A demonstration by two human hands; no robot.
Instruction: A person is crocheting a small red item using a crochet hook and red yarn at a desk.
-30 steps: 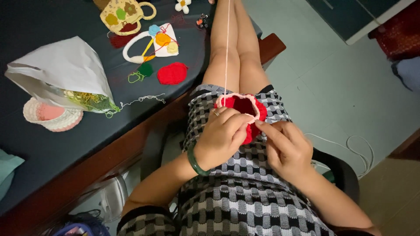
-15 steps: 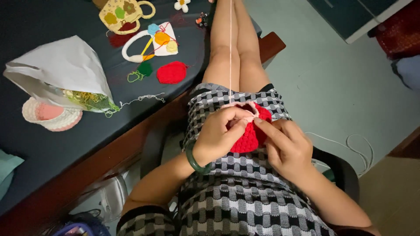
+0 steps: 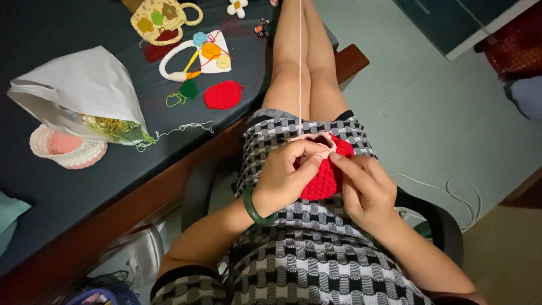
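A red crocheted piece (image 3: pixel 323 178) with a pale pink rim is held in the lap, on a black-and-white checked dress (image 3: pixel 316 254). The left hand (image 3: pixel 285 176) is closed around its left side, fingers curled over the rim, a green bangle (image 3: pixel 255 208) at the wrist. The right hand (image 3: pixel 364 189) is pinched on the right edge, its forefinger laid along the red fabric. 1 pale yarn strand (image 3: pixel 300 68) is seen running taut from the piece up along the legs and out of view.

Several risks can be judged from this. The taut strand could be snagged on a knee or the table (image 3: pixel 84 186) corner, and stitches pulled tight. If the pinch at the rim is loosened, the working loop could be dropped. Whether a hook is held cannot be told. On the table, well apart, lie a white bag (image 3: pixel 79 90) spilling green yarn, a small pink basket (image 3: pixel 68 148) and a red crocheted disc (image 3: pixel 223 94).
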